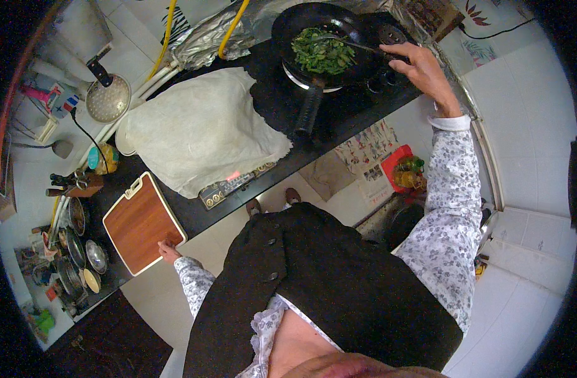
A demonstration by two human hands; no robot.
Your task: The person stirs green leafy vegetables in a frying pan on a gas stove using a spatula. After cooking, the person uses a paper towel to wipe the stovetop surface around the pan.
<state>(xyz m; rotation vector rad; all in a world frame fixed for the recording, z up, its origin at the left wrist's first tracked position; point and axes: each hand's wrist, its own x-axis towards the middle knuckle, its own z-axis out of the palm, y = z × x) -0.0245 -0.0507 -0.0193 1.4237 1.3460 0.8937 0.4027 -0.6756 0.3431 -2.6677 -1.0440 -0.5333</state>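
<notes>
My right hand (423, 71) grips the dark handle of a metal cooking spatula (359, 46). The spatula's head rests in chopped green vegetables (322, 54) inside a black wok (288, 23). The wok sits on the stove, its ribbed black handle (308, 113) pointing toward me. My left hand (169, 251) is at the near edge of a brown cutting board (144, 222) with a white rim, lying on the counter. Its fingers touch the board's corner, but whether they grip it is unclear.
A whitish cloth (194, 127) drapes over an appliance with a lit control panel (239, 183). Left are a knife block (85, 185), a hanging perforated ladle (108, 98) and several stacked bowls (96, 256). Oil bottles (408, 172) stand on the floor, right.
</notes>
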